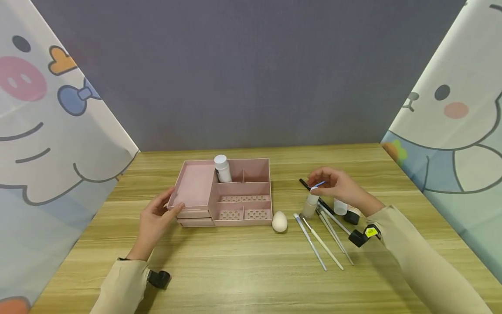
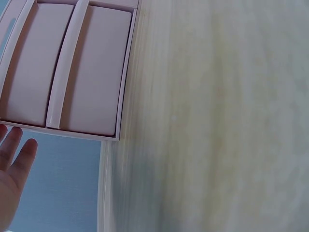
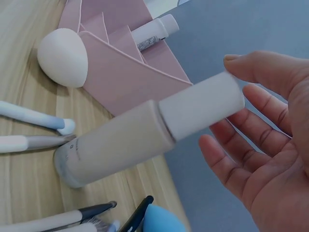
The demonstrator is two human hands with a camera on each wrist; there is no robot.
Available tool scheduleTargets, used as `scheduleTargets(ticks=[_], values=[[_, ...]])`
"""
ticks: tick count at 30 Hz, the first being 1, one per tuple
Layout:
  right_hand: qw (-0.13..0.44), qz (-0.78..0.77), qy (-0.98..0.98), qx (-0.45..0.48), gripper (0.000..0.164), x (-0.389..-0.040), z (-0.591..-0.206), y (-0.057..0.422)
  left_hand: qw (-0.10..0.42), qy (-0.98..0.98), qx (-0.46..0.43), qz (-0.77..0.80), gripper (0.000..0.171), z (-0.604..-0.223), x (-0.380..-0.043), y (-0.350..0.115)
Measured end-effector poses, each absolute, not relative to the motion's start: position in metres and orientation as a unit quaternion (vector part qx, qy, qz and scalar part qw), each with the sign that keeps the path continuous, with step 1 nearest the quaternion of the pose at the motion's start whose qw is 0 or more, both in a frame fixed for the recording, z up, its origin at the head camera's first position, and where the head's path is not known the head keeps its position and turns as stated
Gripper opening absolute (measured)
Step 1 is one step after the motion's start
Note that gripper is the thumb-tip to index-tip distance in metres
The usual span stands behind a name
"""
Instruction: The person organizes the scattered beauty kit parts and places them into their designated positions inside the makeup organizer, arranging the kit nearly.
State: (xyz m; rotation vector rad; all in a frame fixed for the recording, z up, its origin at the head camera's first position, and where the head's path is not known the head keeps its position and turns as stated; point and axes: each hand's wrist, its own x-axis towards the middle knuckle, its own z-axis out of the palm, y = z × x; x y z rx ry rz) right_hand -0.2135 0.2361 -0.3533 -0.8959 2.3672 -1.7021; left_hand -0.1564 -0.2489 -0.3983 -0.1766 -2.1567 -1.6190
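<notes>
A pink desk organizer stands left of centre, with two drawers at its front left. My left hand rests at its left front corner, thumb over the top edge and fingers along the side; the left wrist view shows these fingers fairly straight. A white-capped bottle stands in a rear compartment. My right hand is at the white cap of a foundation bottle, which stands on the table. In the right wrist view its thumb and fingers are spread around the cap, not closed on it.
A white egg-shaped makeup sponge lies right of the organizer. Several makeup brushes lie in front of the foundation bottle. A white-topped container, a black-ended item and a blue sponge lie near my right hand.
</notes>
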Motion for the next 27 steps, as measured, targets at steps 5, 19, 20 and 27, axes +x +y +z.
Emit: scheduleTargets(ticks=[5, 19, 20, 27], values=[[0.048, -0.562, 0.774, -0.288, 0.026, -0.211, -0.359, 0.243, 0.215, -0.782, -0.061, -0.582, 0.049, -0.397, -0.156, -0.249], [0.055, -0.573, 0.77, -0.273, 0.028, -0.204, -0.37, 0.249, 0.211, -0.784, -0.058, -0.581, 0.049, -0.397, -0.156, -0.249], [0.054, -0.575, 0.769, -0.274, 0.026, -0.204, -0.371, 0.249, 0.211, -0.783, -0.059, -0.582, 0.049, -0.397, -0.156, -0.249], [0.046, -0.581, 0.76, -0.287, 0.019, -0.204, -0.376, 0.25, 0.21, -0.781, -0.062, -0.585, 0.049, -0.397, -0.155, -0.249]])
